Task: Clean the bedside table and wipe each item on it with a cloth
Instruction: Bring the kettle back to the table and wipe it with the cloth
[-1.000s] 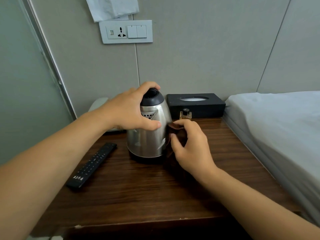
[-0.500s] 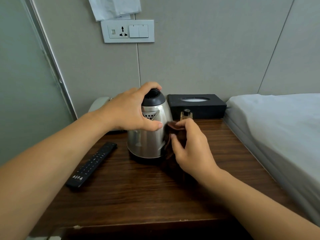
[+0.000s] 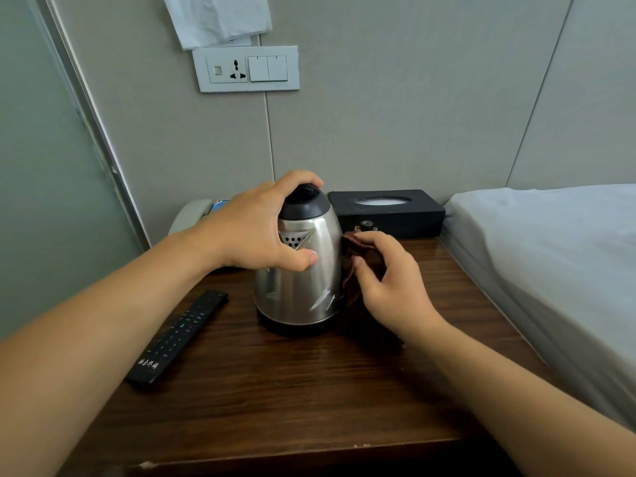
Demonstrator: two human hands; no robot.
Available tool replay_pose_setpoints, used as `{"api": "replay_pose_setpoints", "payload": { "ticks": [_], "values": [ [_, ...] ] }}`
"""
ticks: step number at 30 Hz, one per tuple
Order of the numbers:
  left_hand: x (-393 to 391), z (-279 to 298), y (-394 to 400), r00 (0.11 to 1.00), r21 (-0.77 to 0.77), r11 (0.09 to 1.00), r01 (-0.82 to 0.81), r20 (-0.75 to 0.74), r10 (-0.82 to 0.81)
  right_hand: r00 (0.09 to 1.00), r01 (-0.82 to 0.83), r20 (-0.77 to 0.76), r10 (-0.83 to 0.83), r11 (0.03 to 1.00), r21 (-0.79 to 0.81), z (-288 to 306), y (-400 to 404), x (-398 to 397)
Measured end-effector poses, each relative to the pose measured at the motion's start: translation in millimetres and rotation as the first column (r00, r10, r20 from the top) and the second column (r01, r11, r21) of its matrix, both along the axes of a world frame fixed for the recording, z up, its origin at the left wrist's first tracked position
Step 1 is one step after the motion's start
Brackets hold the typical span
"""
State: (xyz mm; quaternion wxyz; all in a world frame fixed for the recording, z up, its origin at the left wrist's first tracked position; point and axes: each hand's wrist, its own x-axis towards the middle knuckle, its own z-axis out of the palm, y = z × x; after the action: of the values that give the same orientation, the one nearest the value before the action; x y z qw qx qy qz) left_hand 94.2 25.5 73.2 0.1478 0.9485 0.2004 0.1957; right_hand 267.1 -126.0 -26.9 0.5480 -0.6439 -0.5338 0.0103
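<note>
Steel kettle (image 3: 299,277), shiny with a black lid and base, stands upright mid-back on the wooden bedside table (image 3: 275,390). Left hand (image 3: 254,232) curls over its top, thumb on the body. Right hand (image 3: 389,284) clutches a bunched brown cloth (image 3: 354,266) pressed against the kettle's right side.

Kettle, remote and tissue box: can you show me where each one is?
kettle (image 3: 299,280), head view, on its shiny steel body.
remote (image 3: 177,337), head view, on its button face.
tissue box (image 3: 421,218), head view, on its black front wall.
</note>
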Motion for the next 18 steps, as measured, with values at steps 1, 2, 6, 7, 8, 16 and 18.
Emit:
{"api": "replay_pose_setpoints", "payload": {
  "ticks": [1, 2, 6, 7, 8, 16, 18],
  "values": [
    [0.4, -0.2, 0.6, 1.000, 0.002, 1.000, 0.002, 0.003, -0.002, 0.999, -0.001, 0.054, -0.001, 0.999, 0.037, -3.1, -4.7, -4.9],
    [0.5, -0.4, 0.9, 1.000, 0.004, 1.000, 0.003, 0.006, -0.003, 0.993, -0.021, 0.119, 0.012, 0.997, 0.071, -5.8, -10.2, -8.4],
    [0.0, -0.7, 0.4, 1.000, 0.012, 1.000, 0.012, 0.014, -0.012, 0.928, -0.167, 0.329, 0.173, 0.985, -0.046, -9.2, -31.7, -8.9],
    [0.3, -0.4, -0.2, 1.000, 0.010, 1.000, 0.013, 0.012, -0.013, 0.920, -0.187, 0.329, 0.215, 0.976, -0.115, -8.6, -34.9, -5.1],
    [0.6, -0.2, -0.9, 1.000, 0.005, 1.000, 0.013, 0.010, -0.013, 0.914, -0.205, 0.319, 0.250, 0.964, -0.167, -7.6, -37.1, -0.9],
    [-1.3, 0.3, -2.9, 1.000, -0.010, 1.000, -0.001, 0.008, 0.001, 0.880, -0.370, -0.321, 0.350, 0.929, -0.003, 19.0, -44.4, 20.7],
    [-1.3, 0.0, -2.4, 1.000, -0.010, 1.000, -0.003, 0.005, 0.004, 0.840, -0.360, -0.405, 0.361, 0.929, 0.082, 21.5, -40.5, 17.0]
  ]
}}
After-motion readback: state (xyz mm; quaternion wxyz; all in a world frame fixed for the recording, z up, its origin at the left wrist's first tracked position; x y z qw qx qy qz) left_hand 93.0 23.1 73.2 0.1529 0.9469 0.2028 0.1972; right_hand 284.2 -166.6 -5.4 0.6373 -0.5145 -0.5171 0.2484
